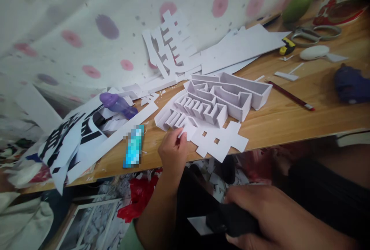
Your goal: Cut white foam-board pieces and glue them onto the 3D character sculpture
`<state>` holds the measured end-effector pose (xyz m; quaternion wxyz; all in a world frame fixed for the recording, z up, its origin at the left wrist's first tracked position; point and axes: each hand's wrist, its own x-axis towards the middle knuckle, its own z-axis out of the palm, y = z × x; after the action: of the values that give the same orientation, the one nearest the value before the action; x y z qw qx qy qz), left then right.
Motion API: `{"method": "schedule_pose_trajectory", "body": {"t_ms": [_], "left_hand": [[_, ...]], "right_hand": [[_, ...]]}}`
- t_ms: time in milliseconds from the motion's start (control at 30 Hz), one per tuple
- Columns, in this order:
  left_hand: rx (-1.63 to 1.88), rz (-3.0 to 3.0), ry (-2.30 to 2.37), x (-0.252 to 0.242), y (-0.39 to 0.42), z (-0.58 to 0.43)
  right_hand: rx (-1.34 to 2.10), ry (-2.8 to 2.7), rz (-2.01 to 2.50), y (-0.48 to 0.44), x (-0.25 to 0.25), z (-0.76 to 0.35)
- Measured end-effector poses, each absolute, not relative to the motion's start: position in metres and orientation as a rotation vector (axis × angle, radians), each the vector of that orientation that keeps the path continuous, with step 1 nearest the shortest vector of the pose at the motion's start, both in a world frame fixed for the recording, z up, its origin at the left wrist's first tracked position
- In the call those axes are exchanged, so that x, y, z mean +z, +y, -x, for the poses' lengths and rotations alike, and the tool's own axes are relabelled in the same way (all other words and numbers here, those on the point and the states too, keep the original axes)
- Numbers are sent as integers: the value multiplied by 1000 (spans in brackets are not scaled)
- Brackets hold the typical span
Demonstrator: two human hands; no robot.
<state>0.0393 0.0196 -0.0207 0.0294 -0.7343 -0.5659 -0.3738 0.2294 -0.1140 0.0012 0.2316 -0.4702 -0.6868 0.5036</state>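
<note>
Left hand [172, 148] on white foam cutout [220, 139]

Soft, even daylight fills your view. The wooden table [289, 123] reads bright, and the white paper model [228, 96] casts only faint shadows and shows no glare. Below the table edge the scene turns dim. Your right hand [277, 219] and the dark tool [231, 219] in it are blurred in the near foreground. Straight lines bow towards the edges, the left margin smears, and the top right corner darkens.

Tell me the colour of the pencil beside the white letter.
The pencil is dark red; head view.
</note>
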Motion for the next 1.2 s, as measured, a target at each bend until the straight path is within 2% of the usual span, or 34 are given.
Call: {"method": "schedule_pose_trajectory", "body": {"t_ms": [267, 633, 1200], "left_hand": [[-1208, 2179, -1790, -32, 28, -41], [-1206, 2270, -1504, -36, 27, -35], [-1339, 2383, -1654, -35, 26, -26]], "right_hand": [[1446, -1893, 1302, -112, -3, -229], [1468, -1964, 1491, -106, 9, -223], [1462, -1937, 1438, -109, 7, -222]]}}
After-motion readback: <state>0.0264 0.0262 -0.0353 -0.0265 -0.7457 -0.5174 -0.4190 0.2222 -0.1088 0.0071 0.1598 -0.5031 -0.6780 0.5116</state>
